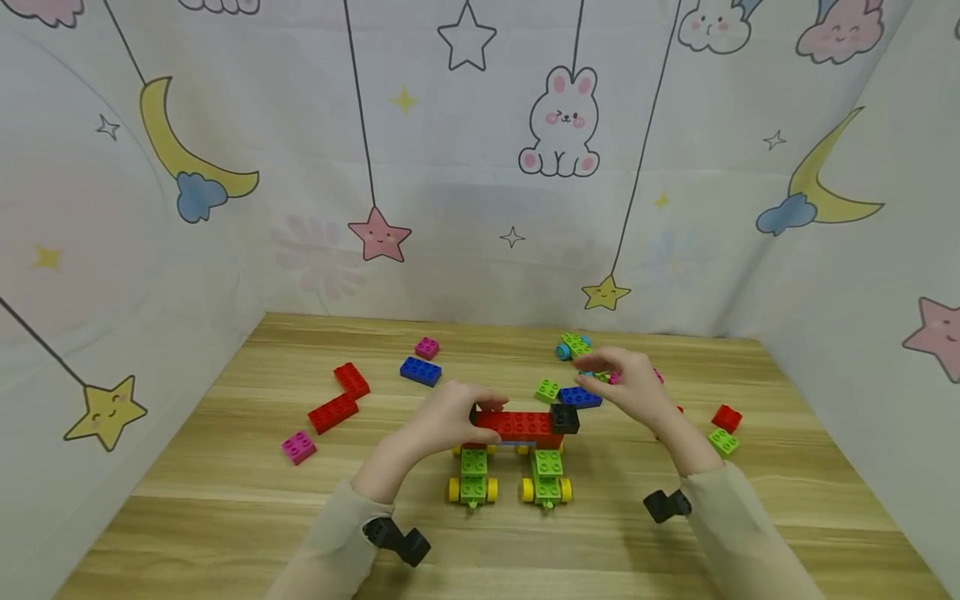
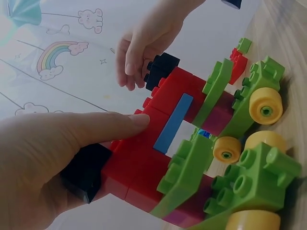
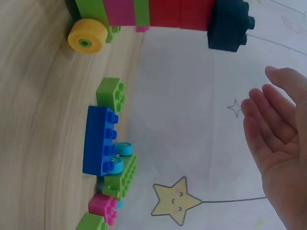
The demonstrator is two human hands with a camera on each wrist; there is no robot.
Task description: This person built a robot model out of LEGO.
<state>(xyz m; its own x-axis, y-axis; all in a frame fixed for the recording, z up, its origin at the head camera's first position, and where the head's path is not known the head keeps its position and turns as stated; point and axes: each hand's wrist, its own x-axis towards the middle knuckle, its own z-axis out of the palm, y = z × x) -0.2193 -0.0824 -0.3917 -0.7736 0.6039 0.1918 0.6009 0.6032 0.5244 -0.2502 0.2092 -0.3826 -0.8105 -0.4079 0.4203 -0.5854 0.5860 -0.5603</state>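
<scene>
A toy brick vehicle stands at the middle of the table, with a red brick top [image 1: 525, 425], green wheeled bases [image 1: 474, 467] and yellow wheels [image 2: 266, 105]. A black brick [image 1: 565, 418] sits on its right end, and another black brick [image 2: 86, 172] is at the left end, partly covered by fingers. My left hand [image 1: 457, 417] grips that left end, thumb along the near side of the red bricks and fingers behind. My right hand [image 1: 626, 383] hovers to the right of the right black brick, fingers loosely bent and apart from it, holding nothing.
Behind the vehicle lie a green brick [image 1: 547, 390], a blue brick [image 1: 581, 397] and a small green wheeled base [image 1: 576, 345]. Red bricks [image 1: 333, 412], a pink brick [image 1: 298, 447] and a blue brick [image 1: 420, 372] lie left. A red brick [image 1: 727, 417] and green brick [image 1: 723, 442] lie right.
</scene>
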